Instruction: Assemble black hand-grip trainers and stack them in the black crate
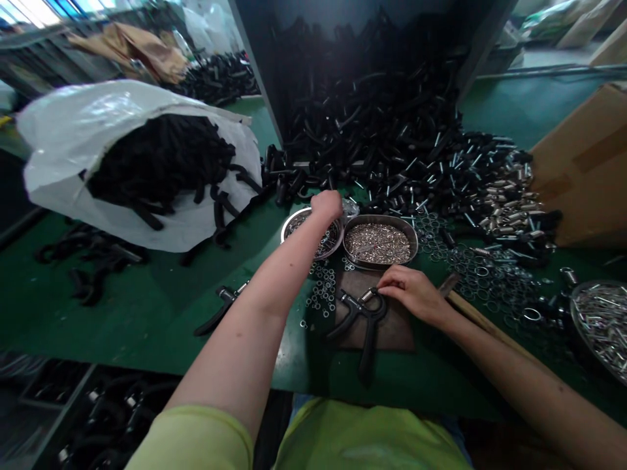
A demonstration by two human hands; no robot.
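My left hand (327,205) is curled over the far side of a round metal bowl (285,230) of small metal parts; its fingertips are hidden. With thumb and fingers closed, my right hand (410,292) pinches the upper right end of a black hand grip strengthener (371,329), beside its silver spring (367,296). The strengthener lies on a brown square pad (399,333), its two handles pointing toward me. Just beyond it, an oval metal tin (379,243) holds many tiny metal pieces. Loose washers (323,290) are scattered left of the pad.
Another grip strengthener (223,310) lies left of my forearm. A white sack (63,156) spills black handles at the left. Black parts (372,130) heap at the back, springs (514,202) and rings (494,277) at right. A hammer (482,323) lies under my right forearm, near a cardboard box (582,170).
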